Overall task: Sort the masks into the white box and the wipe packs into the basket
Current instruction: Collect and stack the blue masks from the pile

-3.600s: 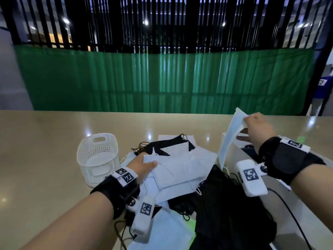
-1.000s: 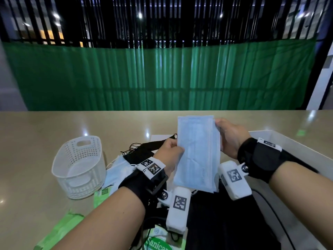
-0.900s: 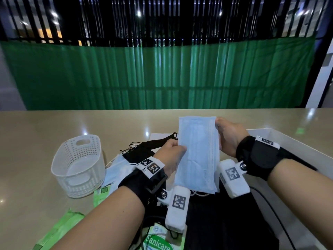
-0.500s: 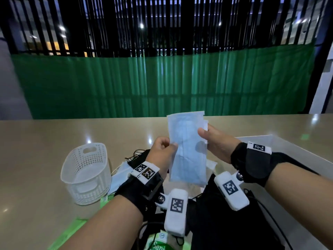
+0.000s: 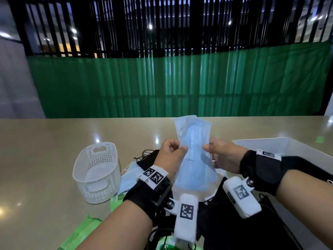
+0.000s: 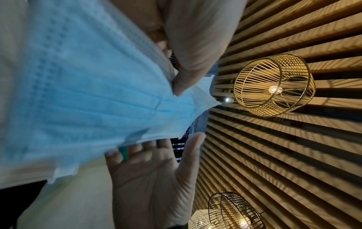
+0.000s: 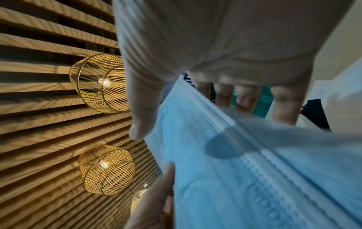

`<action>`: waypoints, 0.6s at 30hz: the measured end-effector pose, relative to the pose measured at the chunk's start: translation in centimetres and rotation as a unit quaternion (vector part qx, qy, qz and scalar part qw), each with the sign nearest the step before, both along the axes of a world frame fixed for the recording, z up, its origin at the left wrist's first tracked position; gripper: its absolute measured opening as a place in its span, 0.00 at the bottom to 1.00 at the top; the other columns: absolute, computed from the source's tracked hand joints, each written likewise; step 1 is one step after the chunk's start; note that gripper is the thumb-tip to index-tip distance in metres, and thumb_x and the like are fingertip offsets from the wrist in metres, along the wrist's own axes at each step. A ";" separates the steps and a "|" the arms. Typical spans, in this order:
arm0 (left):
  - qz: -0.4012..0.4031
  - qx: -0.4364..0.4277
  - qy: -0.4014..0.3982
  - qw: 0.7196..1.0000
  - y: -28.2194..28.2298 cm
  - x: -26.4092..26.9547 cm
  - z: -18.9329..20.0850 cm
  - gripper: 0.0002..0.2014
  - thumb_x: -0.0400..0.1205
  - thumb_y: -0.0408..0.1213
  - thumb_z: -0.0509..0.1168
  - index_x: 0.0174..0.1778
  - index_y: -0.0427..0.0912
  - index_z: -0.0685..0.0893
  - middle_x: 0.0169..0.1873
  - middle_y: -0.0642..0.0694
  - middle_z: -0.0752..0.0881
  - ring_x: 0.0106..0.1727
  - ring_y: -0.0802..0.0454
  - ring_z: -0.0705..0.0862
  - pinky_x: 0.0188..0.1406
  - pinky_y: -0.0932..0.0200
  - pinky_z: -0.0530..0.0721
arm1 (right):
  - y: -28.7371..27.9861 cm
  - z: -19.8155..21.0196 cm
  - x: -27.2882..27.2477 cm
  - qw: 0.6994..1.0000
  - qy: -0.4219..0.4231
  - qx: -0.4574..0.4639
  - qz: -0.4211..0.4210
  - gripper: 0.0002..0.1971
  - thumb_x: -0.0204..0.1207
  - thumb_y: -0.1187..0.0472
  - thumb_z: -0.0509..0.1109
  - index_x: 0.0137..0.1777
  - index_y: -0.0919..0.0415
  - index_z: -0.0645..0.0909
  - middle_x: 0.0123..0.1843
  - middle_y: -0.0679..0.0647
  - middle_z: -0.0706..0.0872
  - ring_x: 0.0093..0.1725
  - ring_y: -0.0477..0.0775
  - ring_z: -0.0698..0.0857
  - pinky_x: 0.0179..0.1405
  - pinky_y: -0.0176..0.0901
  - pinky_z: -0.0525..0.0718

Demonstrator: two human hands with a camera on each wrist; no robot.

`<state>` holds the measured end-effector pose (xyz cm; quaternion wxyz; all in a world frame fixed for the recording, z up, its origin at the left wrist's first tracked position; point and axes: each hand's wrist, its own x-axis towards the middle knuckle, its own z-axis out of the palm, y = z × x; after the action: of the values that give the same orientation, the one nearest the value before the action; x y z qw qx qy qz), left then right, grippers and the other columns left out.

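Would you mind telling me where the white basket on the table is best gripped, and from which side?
Grip the white basket at its far end wall, through the cutout handle just under the rim, coming from above. It stands upright with its mouth open, left of the left hand, so that hand probably reaches it most easily.

bare forearms | black wrist straps (image 5: 261, 170) | white camera pods (image 5: 186, 221) | black-and-white square markers
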<state>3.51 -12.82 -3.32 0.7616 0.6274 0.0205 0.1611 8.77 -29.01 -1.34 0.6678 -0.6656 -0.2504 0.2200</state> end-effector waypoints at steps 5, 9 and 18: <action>-0.015 0.034 -0.017 0.999 0.5 -0.1 0.4 0.10 0.79 0.28 0.66 0.44 0.46 0.73 0.32 0.48 0.81 0.32 0.51 0.78 0.40 0.52 0.79 | 0.5 0.3 -0.2 0.997 -0.029 -0.035 -0.055 0.17 0.70 0.63 0.76 0.60 0.60 0.82 0.55 0.56 0.90 0.56 0.60 0.88 0.65 0.61 0.80; -0.011 0.071 -0.019 0.997 1.8 -0.2 1.2 0.15 0.78 0.29 0.68 0.48 0.53 0.73 0.33 0.49 0.81 0.35 0.49 0.81 0.41 0.52 0.80 | -0.5 1.7 0.6 0.997 -0.058 -0.031 -0.045 0.27 0.60 0.56 0.79 0.60 0.58 0.81 0.50 0.53 0.91 0.46 0.55 0.89 0.46 0.49 0.87; 0.003 0.175 0.005 0.985 1.6 -0.3 1.1 0.08 0.85 0.40 0.56 0.47 0.57 0.79 0.45 0.41 0.85 0.41 0.45 0.82 0.48 0.51 0.83 | -0.8 -0.1 1.1 0.988 -0.102 -0.057 -0.102 0.08 0.75 0.68 0.71 0.48 0.57 0.76 0.32 0.50 0.86 0.39 0.53 0.89 0.40 0.46 0.88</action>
<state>3.17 -11.23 -2.19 0.6395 0.7516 -0.0023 0.1620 9.87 -29.84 -1.44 0.6184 -0.7438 -0.2349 0.0956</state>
